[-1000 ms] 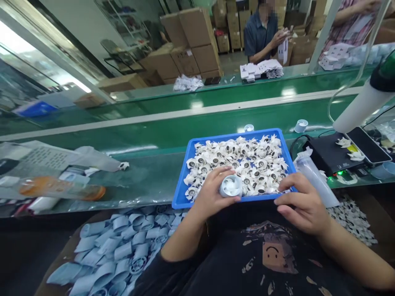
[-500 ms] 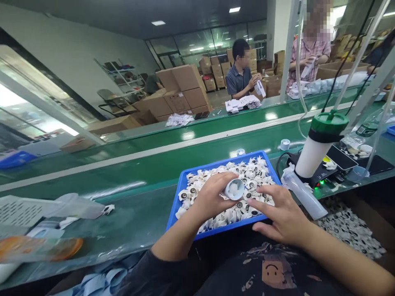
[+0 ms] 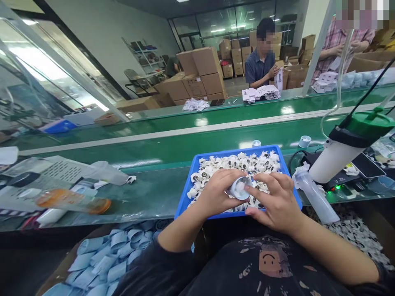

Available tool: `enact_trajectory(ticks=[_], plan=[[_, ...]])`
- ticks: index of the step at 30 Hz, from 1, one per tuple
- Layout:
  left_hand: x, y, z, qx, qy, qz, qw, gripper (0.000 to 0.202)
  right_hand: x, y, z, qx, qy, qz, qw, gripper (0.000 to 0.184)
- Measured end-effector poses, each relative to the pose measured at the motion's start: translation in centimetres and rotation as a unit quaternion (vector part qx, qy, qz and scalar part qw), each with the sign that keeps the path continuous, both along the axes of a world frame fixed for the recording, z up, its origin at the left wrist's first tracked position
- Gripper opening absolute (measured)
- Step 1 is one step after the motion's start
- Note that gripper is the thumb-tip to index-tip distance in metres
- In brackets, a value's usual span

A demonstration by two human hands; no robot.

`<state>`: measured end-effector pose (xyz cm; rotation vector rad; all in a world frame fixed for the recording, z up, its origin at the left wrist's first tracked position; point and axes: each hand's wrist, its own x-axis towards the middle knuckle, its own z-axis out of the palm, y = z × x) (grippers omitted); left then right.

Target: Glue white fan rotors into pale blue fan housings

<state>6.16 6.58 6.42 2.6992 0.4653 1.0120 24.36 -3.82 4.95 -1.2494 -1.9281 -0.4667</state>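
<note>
My left hand (image 3: pixel 216 193) is wrapped round a light blue plastic cup-shaped part (image 3: pixel 240 190), its round mouth turned up towards me. A whitish piece shows inside the mouth. My right hand (image 3: pixel 274 197) is beside it with fingers spread; its index fingertip reaches the cup's rim, and whether it presses the piece inside I cannot tell. Both hands are over the near half of a blue tray (image 3: pixel 185 201) filled with small white finned parts (image 3: pixel 226 163), many with dark round centres.
A white cylinder with a green lid (image 3: pixel 339 152) leans at right, near a clear tube (image 3: pixel 319 201). Light blue cups (image 3: pixel 108 263) fill a box at lower left. An orange-capped bottle (image 3: pixel 74 200) lies on the left bench. A co-worker (image 3: pixel 261 61) is across the green belt (image 3: pixel 154 146).
My right hand has come in to the cup, its index finger now at the rim. The view has shifted, showing more of the lower-left box of blue cups.
</note>
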Motion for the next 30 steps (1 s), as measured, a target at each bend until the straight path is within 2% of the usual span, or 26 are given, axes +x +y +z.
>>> enact_trajectory(ticks=[4,7,9,10,12,15,17,19,21,25,28,30], plan=[[0.5,0.0,-0.4,-0.014,-0.001,-0.012,1.0,0.043,-0.1,0.1,-0.1,-0.004,0.0,0.015,1.0,0.05],[0.5,0.1,-0.9,-0.017,0.002,-0.032,0.999,0.049,0.4,-0.3,0.1,-0.01,0.016,-0.001,1.0,0.039],[-0.1,1.0,-1.1,-0.032,0.014,-0.008,0.999,0.057,1.3,-1.0,-0.1,-0.008,0.035,0.027,0.999,0.033],[-0.6,1.8,-1.2,-0.041,0.025,0.026,0.999,0.061,1.9,-1.5,-0.4,-0.006,0.039,0.042,0.998,0.031],[-1.7,4.5,-1.2,-0.068,0.057,0.155,0.984,0.063,3.4,-2.8,-1.5,-0.012,0.033,0.051,0.998,0.027],[-3.3,10.5,-1.0,-0.143,0.109,0.374,0.91,0.057,5.7,-4.8,-4.0,-0.04,0.03,0.015,0.999,0.02],[-3.7,14.7,-1.0,-0.181,0.128,0.431,0.875,0.055,6.5,-5.7,-5.5,-0.051,0.069,-0.015,0.996,0.018],[-3.3,18.3,-1.5,-0.203,0.145,0.442,0.862,0.053,6.6,-6.3,-6.4,-0.054,0.108,-0.03,0.992,0.018],[-2.2,20.8,-2.5,-0.23,0.173,0.439,0.851,0.048,6.1,-6.6,-6.6,-0.054,0.121,-0.021,0.991,0.019],[0.5,23.1,-4.1,-0.291,0.246,0.394,0.837,0.038,4.9,-6.8,-6.2,-0.065,0.11,0.001,0.992,0.02],[1.2,23.5,-3.3,-0.327,0.272,0.355,0.833,0.044,4.8,-7.5,-6.4,-0.085,0.109,-0.014,0.99,0.019],[-0.2,23.2,-1.9,-0.339,0.255,0.331,0.843,0.058,5.5,-8.2,-6.6,-0.088,0.108,-0.025,0.99,0.019]])
